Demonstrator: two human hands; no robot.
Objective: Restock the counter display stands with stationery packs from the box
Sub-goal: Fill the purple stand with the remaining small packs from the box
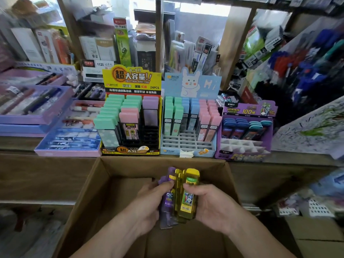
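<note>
1. Both hands are over the open cardboard box (214,168), close together and just short of its far wall.
2. The left hand (150,200) has its fingers curled round a few purple packs (166,203), with the thumb lying across their upper part.
3. The right hand (208,205) grips a few yellow packs (188,198), thumb on the front label. The two bundles touch side by side and stand nearly upright.
4. The box's far wall rises between the hands and the surface (290,156) where the stands sit in a row.
5. Straight ahead is the yellow display stand (130,79). It holds mint and pink packs on its left and middle, and one lilac pack at the back right with dark bare slots in front of it.
6. Just beside it on the right stands the blue rabbit display stand (188,144), with mint, blue and pink packs at the back and a bare grid in front.
7. Further right, the purple display stand (245,153) carries blue-capped packs in its rear rows, and its front dividers show white.
8. Lilac trays (68,148) of pens crowd the left of the surface. A pen rack (307,71) and a scribbled sheet (312,127) close off the right.
</note>
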